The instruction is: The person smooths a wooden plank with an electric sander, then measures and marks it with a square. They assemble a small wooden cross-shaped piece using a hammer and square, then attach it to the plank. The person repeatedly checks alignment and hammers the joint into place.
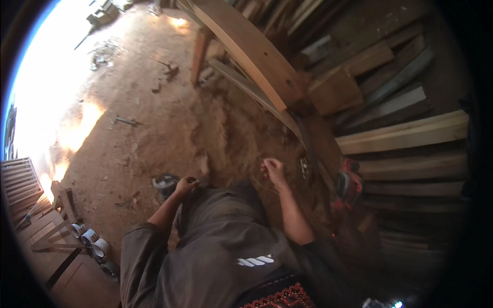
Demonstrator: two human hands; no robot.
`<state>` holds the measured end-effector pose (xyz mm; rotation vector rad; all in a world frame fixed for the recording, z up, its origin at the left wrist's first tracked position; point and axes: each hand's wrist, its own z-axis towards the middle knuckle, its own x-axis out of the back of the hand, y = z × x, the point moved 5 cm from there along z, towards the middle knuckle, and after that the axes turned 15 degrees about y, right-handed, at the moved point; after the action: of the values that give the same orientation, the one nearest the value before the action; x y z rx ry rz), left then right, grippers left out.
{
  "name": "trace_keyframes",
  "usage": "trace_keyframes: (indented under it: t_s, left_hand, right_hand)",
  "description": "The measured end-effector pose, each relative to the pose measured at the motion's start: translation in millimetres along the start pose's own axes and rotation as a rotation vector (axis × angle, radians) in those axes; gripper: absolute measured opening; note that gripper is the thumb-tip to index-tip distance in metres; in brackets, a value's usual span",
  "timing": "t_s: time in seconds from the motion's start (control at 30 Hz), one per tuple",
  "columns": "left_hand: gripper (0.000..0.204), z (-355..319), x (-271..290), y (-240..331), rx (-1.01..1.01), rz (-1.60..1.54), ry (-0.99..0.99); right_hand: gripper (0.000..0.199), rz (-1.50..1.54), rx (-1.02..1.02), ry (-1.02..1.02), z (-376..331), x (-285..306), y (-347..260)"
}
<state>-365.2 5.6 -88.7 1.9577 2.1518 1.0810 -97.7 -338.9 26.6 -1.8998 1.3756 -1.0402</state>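
One shirt (210,256); two hands (188,185) (274,171), each grip loosely curled, contents unclear; one red-black tool (349,186).

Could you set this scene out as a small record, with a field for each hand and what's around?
Left hand: fingers curled, beside a dark object; grip unclear
Right hand: fingers bent, over the ground; grip unclear
Ground: brown, earthy, littered with bits
Ahead: a wooden beam, slanting
Right side: stacked timber; a red-and-black object, blurred
Lower left: white-rimmed cylinders in a row
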Motion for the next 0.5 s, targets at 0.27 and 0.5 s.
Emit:
trace_keyframes:
  t_s: [0.27,0.5]
  left_hand:
    - [0.095,-52,-89,21,0.117,0.458,-0.101]
    - [0.119,-56,-182,2,0.595,0.495,-0.009]
  right_hand:
    - [0.023,-0.372,-0.348,-0.257,29,5,107]
    - [0.019,-0.393,-0.372,-0.249,165,49,171]
